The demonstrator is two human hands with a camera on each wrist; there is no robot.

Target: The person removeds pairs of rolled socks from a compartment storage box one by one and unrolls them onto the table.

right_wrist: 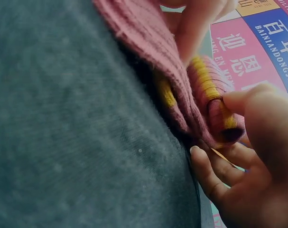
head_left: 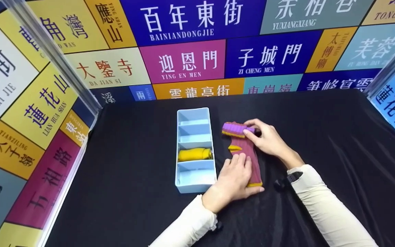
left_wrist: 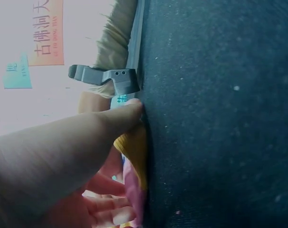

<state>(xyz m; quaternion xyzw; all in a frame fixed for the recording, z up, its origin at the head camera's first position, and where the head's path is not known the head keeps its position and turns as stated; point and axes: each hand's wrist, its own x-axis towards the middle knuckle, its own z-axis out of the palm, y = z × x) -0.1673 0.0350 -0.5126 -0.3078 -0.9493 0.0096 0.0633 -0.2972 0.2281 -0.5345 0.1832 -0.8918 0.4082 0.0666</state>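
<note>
A mauve sock with yellow heel and cuff lies flat on the black cloth, its far end rolled into a purple-and-yellow bundle. My right hand pinches that roll at its right end; the right wrist view shows thumb and fingers around the rolled sock. Over the near part of the sock, my left hand rests with its fingers extended, the thumb by the yellow cuff. Left of the sock stands a light blue divided box. One of its compartments holds a rolled yellow sock.
Black cloth covers the table around the box. Panels with printed signs rise at the back and sides, with a clear upright edge at the left corner.
</note>
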